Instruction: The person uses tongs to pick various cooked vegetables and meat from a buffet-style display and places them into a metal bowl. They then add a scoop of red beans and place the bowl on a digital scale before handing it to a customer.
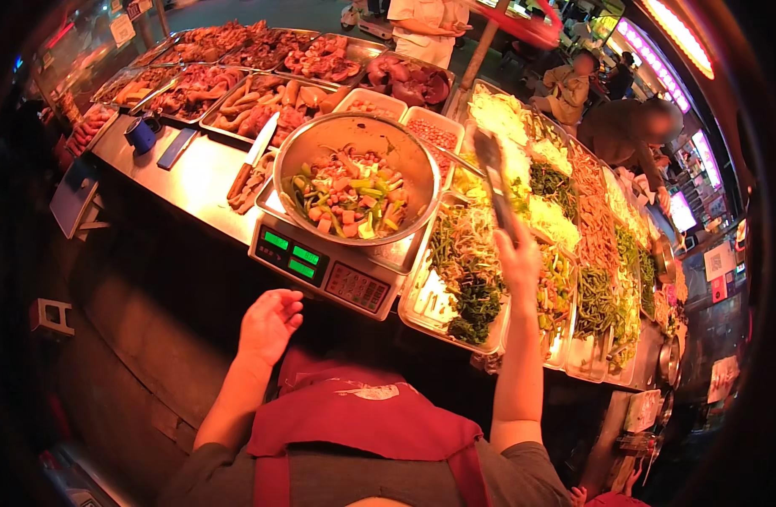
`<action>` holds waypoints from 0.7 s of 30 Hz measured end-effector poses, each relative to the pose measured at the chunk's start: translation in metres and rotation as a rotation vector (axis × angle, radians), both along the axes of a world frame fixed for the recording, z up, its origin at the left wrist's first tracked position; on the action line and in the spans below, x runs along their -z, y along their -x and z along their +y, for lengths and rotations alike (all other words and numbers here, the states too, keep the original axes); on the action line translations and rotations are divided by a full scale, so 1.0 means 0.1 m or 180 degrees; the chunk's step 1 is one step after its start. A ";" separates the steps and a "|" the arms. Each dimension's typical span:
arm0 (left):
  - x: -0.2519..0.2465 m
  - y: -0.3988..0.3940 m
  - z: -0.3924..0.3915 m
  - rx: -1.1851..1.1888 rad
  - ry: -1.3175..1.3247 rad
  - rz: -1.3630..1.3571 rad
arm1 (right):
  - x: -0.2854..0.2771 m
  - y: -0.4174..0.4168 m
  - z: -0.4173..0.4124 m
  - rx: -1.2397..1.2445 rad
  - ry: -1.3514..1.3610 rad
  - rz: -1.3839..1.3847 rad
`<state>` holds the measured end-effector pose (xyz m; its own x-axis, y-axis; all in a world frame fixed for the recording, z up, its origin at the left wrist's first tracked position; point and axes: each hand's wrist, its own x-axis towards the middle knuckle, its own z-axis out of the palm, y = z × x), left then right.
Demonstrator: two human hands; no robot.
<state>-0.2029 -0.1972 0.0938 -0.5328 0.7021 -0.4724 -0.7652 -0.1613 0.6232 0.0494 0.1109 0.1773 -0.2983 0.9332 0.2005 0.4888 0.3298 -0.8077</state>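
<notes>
My right hand [518, 256] grips dark tongs [494, 177], blurred, above trays of cut vegetables. Nothing can be made out between the tongs' tips. My left hand [271, 323], loosely curled with fingers a little apart, holds nothing and hovers in front of the digital scale [318, 263]. On that scale rests a wide steel bowl [420, 218] of mixed food: pink cubes, peanuts and green pieces. Beneath my right forearm lies a tray of bean sprouts and dark greens [473, 279]. A metal utensil handle [458, 160] sticks out past the bowl's right rim.
A wooden-handled knife [255, 152] lies blade away, left of the bowl. Trays of cooked meat [255, 101] line the counter's far left. Peanuts fill a white tray [435, 133] behind the bowl. A person [635, 139] leans over the right side; another [426, 25] stands opposite.
</notes>
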 end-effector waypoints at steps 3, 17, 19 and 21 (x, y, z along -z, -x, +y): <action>0.04 0.34 -0.31 -0.0436 -0.0113 0.0051 | 0.53 -0.65 0.39 0.0906 -0.0140 -0.0688; -0.33 0.97 -0.51 -0.1274 -0.0464 0.0628 | 0.31 1.32 -0.51 -0.0277 0.3921 0.1685; -0.26 0.90 -0.38 -0.1091 -0.0545 0.0554 | 0.45 1.27 -0.42 -0.0169 0.3710 0.1917; -0.17 0.81 -0.23 -0.0738 -0.0719 0.0486 | 0.53 1.04 -0.41 0.0057 0.3600 0.1785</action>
